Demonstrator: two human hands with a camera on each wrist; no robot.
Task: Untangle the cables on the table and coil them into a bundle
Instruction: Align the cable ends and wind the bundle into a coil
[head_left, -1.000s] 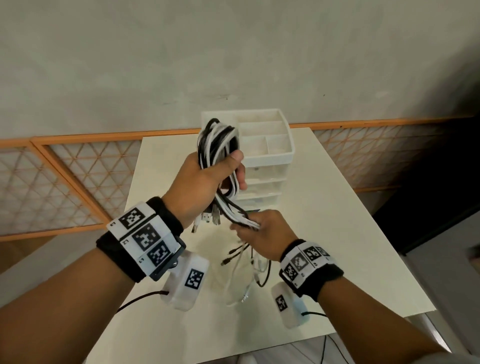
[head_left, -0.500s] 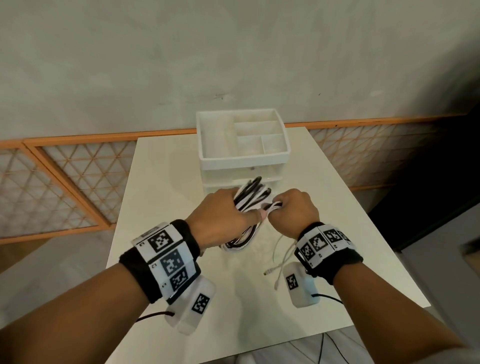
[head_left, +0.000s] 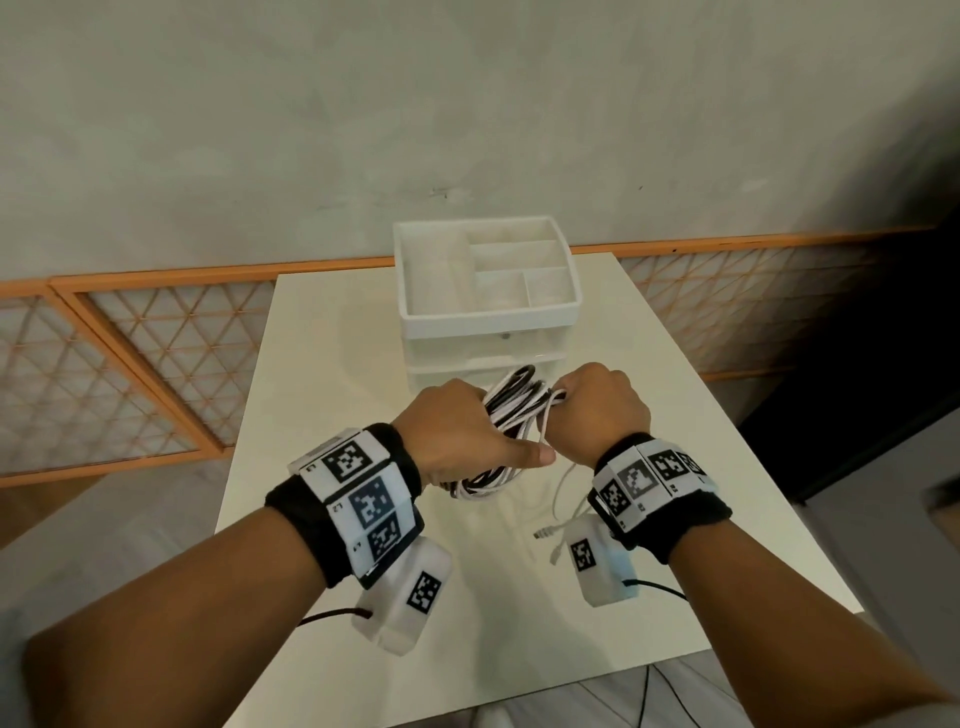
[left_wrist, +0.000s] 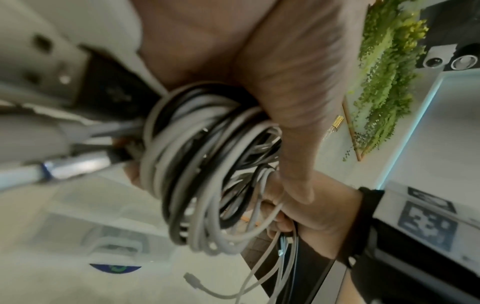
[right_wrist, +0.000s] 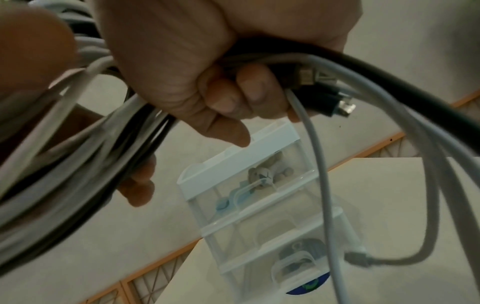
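Metal plugs (right_wrist: 345, 107) beside right-hand fingers (right_wrist: 249, 92)

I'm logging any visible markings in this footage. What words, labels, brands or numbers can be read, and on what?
No readable words or brands.
Wristbands: black-and-white square code tags; tiny digits beside them, too small to read.
Drawer organizer: blue-green round sticker, blurred, illegible.

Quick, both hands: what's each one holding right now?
Left hand: closed around the coiled cable bundle.
Right hand: closed on the bundle's loose cable ends.
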